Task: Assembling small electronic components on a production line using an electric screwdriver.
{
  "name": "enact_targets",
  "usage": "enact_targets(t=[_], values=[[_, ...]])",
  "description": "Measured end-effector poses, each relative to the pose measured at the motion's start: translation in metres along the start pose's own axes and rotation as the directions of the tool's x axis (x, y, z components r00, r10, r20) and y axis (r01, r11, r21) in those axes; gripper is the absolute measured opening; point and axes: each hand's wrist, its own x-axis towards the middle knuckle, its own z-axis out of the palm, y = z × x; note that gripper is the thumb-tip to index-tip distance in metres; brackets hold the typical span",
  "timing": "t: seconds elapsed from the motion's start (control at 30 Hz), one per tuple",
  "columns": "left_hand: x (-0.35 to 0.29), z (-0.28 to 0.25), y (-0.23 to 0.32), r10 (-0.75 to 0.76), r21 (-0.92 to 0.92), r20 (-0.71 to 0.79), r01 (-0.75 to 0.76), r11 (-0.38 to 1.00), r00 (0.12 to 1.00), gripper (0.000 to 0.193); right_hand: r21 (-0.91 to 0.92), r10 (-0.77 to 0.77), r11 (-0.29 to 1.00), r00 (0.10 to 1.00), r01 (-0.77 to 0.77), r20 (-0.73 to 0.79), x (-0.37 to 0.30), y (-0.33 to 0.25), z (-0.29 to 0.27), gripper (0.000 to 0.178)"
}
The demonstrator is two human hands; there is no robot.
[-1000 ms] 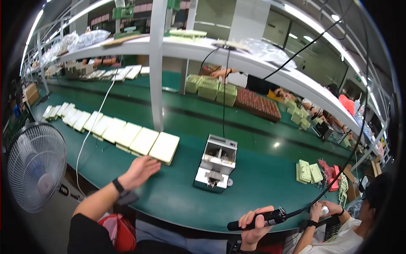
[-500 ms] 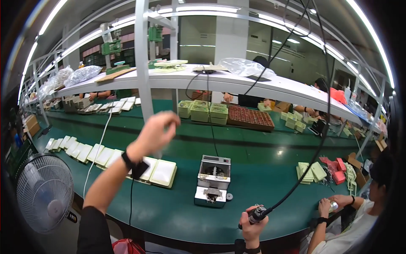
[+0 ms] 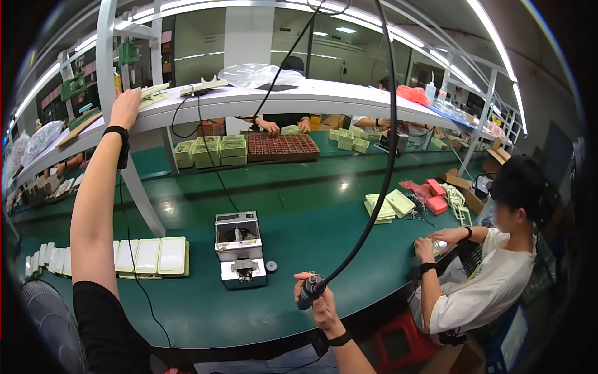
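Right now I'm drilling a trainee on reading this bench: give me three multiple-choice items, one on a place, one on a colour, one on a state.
1. Where is the left hand?
A. up at the overhead shelf
B. flat on the table
C. on the fan

2. What colour is the table top?
A. grey
B. green
C. white

3. What is the state of the right hand?
A. open, empty
B. closed on the black corded tool
C. out of view

Answers: A, the arm is raised to the shelf edge; B, the surface is green; B, fingers wrap the handle.
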Motion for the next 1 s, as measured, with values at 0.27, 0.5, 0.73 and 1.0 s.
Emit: enact_targets(t=[0.27, 0.5, 0.73, 1.0], values=[[-0.054, -0.080, 0.003, -0.022, -0.196, -0.628, -0.131, 0.972, 0.778, 0.020, 0.020, -0.057, 0.998, 0.990, 0.060, -0.131, -0.016, 0.017, -0.004, 0.086], [-0.235, -0.150, 0.051, -0.010, -0.913, 0.396, 0.393, -0.105, 0.918, 0.017, 0.052, -0.224, 0.969, 0.949, 0.241, -0.221, -0.008, -0.035, 0.021, 0.076], [-0.430, -0.081, 0.144, 0.629, -0.273, 0.733, 0.959, -0.076, 0.259, 0.023, 0.152, -0.213, 0.964, 0.976, 0.217, -0.041, 0.019, -0.062, 0.060, 0.064], [-0.467, -0.055, 0.183, 0.598, -0.792, 0.610, 0.416, 0.447, 0.520, 0.029, 0.135, -0.137, 0.984, 0.978, 0.117, 0.155, 0.028, -0.013, 0.088, 0.063]])
